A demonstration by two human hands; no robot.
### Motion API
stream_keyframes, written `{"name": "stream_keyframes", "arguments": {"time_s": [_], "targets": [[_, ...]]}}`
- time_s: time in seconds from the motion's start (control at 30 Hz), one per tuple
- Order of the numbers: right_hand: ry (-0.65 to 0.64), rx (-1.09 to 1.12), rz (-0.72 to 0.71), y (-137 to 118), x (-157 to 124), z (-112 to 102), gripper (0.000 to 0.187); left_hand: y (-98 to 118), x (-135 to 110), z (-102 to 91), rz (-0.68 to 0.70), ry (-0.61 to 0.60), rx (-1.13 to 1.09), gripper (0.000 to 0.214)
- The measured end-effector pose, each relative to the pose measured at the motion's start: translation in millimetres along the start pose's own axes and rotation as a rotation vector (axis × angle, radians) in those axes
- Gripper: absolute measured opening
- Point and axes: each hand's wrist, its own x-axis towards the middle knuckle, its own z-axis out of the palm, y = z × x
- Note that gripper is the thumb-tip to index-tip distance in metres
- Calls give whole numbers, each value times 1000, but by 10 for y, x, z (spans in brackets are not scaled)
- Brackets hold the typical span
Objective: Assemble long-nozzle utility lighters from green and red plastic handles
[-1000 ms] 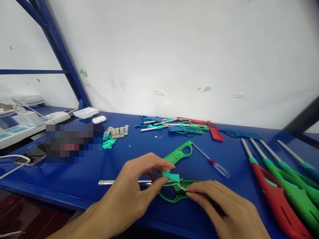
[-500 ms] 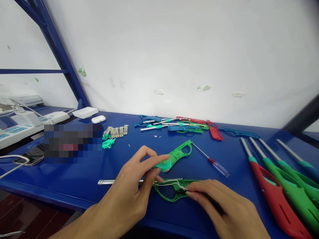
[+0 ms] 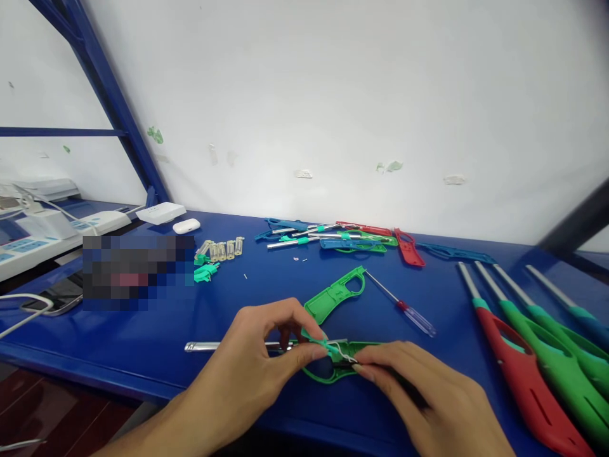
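Observation:
A green lighter half-shell (image 3: 333, 373) lies open on the blue table (image 3: 143, 343) near the front edge, with a metal tube (image 3: 209, 346) sticking out to its left and a thin white wire inside it. My left hand (image 3: 266, 355) pinches a small teal plastic piece (image 3: 318, 341) and holds it down against the shell's left end. My right hand (image 3: 419, 393) rests on the shell's right side, its fingertips pressed together at the white wire (image 3: 345, 355). A second green half-shell (image 3: 335, 295) lies just behind.
A red-handled screwdriver (image 3: 404, 308) lies right of the spare shell. Several finished red and green lighters (image 3: 533, 355) lie at the right. Loose lighter parts (image 3: 342, 240) are piled at the back, small clear vials (image 3: 221, 251) and teal pieces to the left. A phone, cable and white devices sit far left.
My left hand lifted the teal piece toward the spare shell, then brought it back down onto the left end of the open shell. My right hand stayed put.

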Motion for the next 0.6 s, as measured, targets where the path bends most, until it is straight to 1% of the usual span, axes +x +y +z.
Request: {"name": "stream_keyframes", "arguments": {"time_s": [0.1, 0.17, 0.37, 0.53, 0.6], "targets": [[-2, -1, -2, 5, -8, -2, 36, -41, 9, 36, -27, -38, -19, 10], [-5, -3, -1, 9, -12, -6, 36, -45, 11, 49, -1, -39, -19, 11], [-10, 5, 16, 20, -15, -18, 34, -34, 36, 53, 139, 12, 102, 20], [-3, 2, 21, 13, -13, 6, 31, -146, 86, 57, 333, 94, 197, 14], [-11, 10, 31, 11, -18, 14, 30, -181, 91, 51, 379, 75, 244, 11]]}}
